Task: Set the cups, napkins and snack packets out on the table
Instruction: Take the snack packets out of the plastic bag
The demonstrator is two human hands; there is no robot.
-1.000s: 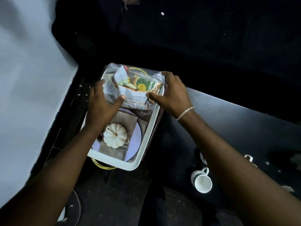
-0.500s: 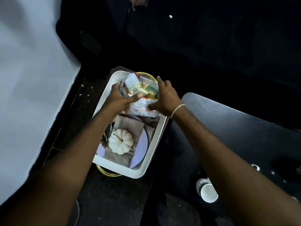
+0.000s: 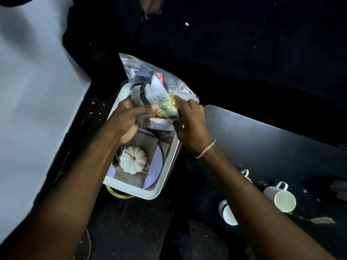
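Lifting the clear bag of snack packets (image 3: 159,91) out of the white bin (image 3: 150,196), I had brought it up from the far end, where it lay half a second earlier. It now hung in the air above that end, its loose top pointing away from me. By my reckoning the packets were out of the bin but not yet set out, since the black table (image 3: 262,143) was off to my right, where two white cups (image 3: 281,199) already sat. The white pumpkin (image 3: 133,162) lay untouched on its cloth in the bin. My left hand (image 3: 125,121) was curled, with thumb and forefinger pinching the bag's lower left corner. My right hand (image 3: 189,124) gripped the lower right side with its fingers wrapped into the plastic, both wrists raised over the bin.
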